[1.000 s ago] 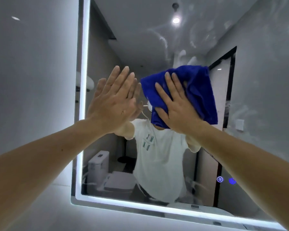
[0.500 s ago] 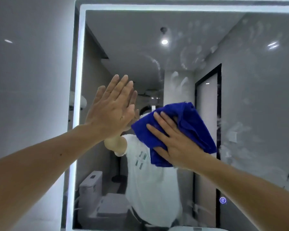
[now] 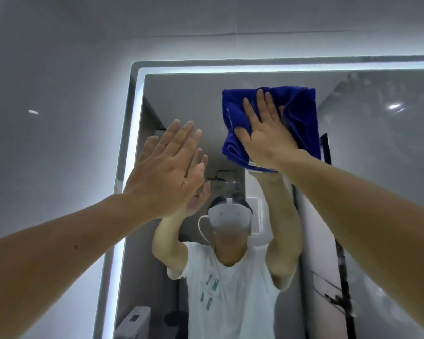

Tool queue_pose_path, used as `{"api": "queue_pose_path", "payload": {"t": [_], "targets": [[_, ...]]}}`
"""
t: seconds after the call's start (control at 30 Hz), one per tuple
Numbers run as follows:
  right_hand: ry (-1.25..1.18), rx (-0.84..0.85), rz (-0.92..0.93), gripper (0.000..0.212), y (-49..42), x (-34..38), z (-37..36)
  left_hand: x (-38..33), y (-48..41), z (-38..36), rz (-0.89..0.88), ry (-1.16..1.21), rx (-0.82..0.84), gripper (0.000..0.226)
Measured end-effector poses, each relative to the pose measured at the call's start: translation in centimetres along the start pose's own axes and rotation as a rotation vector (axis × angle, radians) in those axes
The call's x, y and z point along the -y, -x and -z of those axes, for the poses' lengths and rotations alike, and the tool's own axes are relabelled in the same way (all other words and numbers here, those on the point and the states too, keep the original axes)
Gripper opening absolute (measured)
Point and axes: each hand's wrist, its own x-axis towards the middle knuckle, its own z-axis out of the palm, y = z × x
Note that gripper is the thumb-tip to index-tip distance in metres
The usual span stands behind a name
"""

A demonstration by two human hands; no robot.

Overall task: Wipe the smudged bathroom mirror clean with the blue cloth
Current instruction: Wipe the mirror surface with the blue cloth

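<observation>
The bathroom mirror (image 3: 377, 167) fills the right and centre, framed by a lit white strip. Faint smudges show near its upper right corner. A bunched blue cloth (image 3: 301, 111) lies flat against the glass close to the top edge. My right hand (image 3: 267, 133) presses on the cloth with straight, spread fingers. My left hand (image 3: 167, 170) rests flat on the glass near the mirror's left edge, fingers straight and together, holding nothing.
A grey wall (image 3: 47, 118) surrounds the mirror on the left and above. The mirror's lit frame (image 3: 132, 143) runs down the left side. The reflection shows a person in a white shirt, a toilet at the bottom and a dark door frame at right.
My right hand has pushed the blue cloth up the glass to near the top edge. The view has tilted upward. My left hand stays flat on the mirror.
</observation>
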Motion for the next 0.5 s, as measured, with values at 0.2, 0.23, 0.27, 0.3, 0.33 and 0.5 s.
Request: {"api": "queue_pose_path", "payload": {"t": [0.2, 0.23, 0.27, 0.3, 0.33, 0.5], "targets": [[0.033, 0.038, 0.244, 0.066, 11.2, 1.7, -2.0, 0.2, -1.2, -0.1, -0.014, 0.059, -0.065, 0.068], [0.052, 0.058, 0.302, 0.065, 13.5, 1.9, -2.5, 0.3, -1.2, -0.3, -0.019, 0.066, -0.064, 0.068], [0.064, 0.073, 0.345, 0.064, 15.4, 1.9, -3.0, 0.3, -1.2, -0.4, -0.025, 0.068, -0.06, 0.068], [0.071, 0.076, 0.382, 0.063, 16.4, 1.6, -3.2, 0.3, -1.1, -0.6, -0.034, 0.058, -0.054, 0.067], [0.08, 0.072, 0.425, 0.062, 16.3, 1.1, -3.2, 0.4, -1.1, -0.7, -0.044, 0.038, -0.053, 0.067], [-0.003, 0.054, 0.312, 0.063, 6.3, -0.1, -1.4, 0.6, -2.5, -1.0, -0.049, 0.033, -0.086, 0.07]]}}
